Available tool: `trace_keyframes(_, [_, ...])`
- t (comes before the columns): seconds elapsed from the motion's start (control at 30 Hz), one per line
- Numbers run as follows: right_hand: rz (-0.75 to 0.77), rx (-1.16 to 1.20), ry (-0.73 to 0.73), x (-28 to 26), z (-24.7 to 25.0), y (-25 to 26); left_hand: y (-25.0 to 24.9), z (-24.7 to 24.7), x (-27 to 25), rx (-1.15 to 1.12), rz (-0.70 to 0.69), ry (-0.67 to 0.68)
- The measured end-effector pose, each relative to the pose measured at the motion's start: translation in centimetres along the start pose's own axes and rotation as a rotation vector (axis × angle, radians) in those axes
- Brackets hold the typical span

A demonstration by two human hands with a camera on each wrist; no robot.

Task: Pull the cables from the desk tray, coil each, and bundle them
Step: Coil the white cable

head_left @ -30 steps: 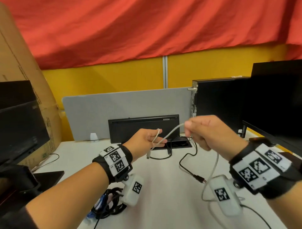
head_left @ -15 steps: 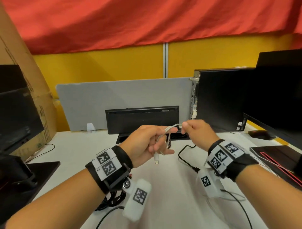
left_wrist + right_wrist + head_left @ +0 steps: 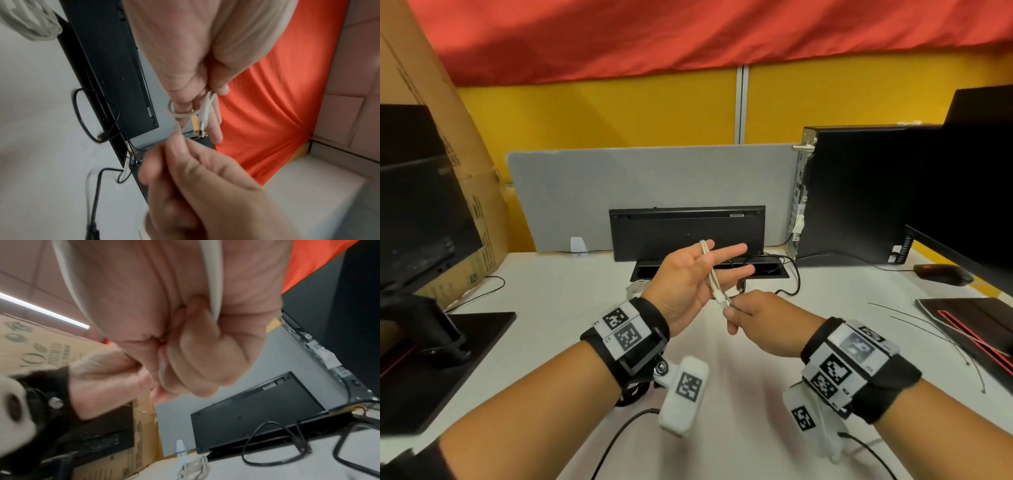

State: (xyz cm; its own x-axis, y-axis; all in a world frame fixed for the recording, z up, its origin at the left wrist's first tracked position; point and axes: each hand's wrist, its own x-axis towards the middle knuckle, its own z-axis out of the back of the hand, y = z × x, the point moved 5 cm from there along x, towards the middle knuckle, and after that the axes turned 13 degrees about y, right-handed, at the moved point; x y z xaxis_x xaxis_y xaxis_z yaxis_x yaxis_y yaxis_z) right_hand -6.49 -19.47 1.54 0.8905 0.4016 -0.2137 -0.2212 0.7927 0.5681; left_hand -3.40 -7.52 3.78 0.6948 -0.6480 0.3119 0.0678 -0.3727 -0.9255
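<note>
A thin white cable (image 3: 714,281) loops round a finger of my left hand (image 3: 698,274), whose fingers stretch forward above the desk. In the left wrist view my thumb (image 3: 222,88) presses the white cable's (image 3: 205,110) plug end against a finger. Just below that palm, my right hand (image 3: 732,310) pinches the cable's lower end between thumb and fingers. Behind the hands, the black desk tray (image 3: 756,270) sits with its lid (image 3: 688,233) raised. A black cable (image 3: 791,274) trails out of it. A coiled white cable (image 3: 637,286) lies left of the tray.
A PC tower (image 3: 859,192) and a monitor (image 3: 979,171) stand on the right, with a mouse (image 3: 941,274) in front. On the left stand another monitor (image 3: 414,212) and a cardboard box (image 3: 448,137). A grey divider (image 3: 654,178) backs the desk. Thin wires (image 3: 928,325) lie at right.
My left hand has spread its fingers out of a closed grip. My right hand has dropped from beside the left hand to below its palm, drawing the white cable down.
</note>
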Motion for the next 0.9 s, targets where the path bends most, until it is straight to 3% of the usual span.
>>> trace_keyframes(0.17, [-0.022, -0.141, 0.033, -1.8, 0.1, 0.7, 0.4, 0.8, -0.3, 0.378, 0.112, -0.078])
trace_keyframes(0.3, [0.055, -0.220, -0.119, -3.5, 2.7, 2.1, 1.4, 0.1, -1.0, 0.548, 0.260, -0.047])
trace_keyframes(0.47, [0.099, -0.160, -0.314, -3.8, 5.7, 1.7, 1.7, -1.5, -1.7, 0.378, 0.313, 0.084])
trace_keyframes(0.6, [0.140, -0.035, -0.422, -3.5, 6.2, 0.4, 1.8, -2.1, -1.9, 0.222, 0.311, 0.093])
trace_keyframes(0.77, [0.165, 0.082, -0.510, -2.4, 5.0, -0.9, 1.6, -2.3, -2.4, -0.015, 0.291, 0.113])
trace_keyframes(0.9, [0.050, 0.050, -0.473, -1.1, 2.8, -2.6, 1.2, -2.4, -2.7, -0.222, 0.245, 0.155])
